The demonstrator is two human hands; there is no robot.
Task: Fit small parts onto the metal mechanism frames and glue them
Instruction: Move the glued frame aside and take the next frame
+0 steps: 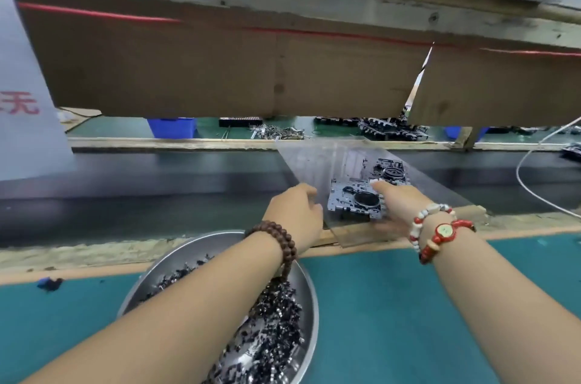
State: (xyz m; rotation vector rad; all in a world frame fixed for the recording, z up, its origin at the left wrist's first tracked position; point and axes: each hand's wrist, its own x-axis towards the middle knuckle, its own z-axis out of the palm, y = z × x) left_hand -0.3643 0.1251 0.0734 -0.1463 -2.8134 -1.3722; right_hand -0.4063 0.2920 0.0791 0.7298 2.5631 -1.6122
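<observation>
Both arms stretched forward over the teal mat [393,305] to the bench edge. Right hand [397,204] laid on the near metal mechanism frame [353,199], fingers fairly straight along its right side, seemingly pressing rather than clasping; view blurred. Left hand [297,210] just beside the frame's left edge, fingers loosely curled, holding nothing visible. Frame seated on a clear plastic sheet [317,160] reaching over the dark conveyor belt [157,188]; 1 further frame [390,171] behind it. Steel bowl [309,305] of small black parts [276,330] under the left forearm.
</observation>
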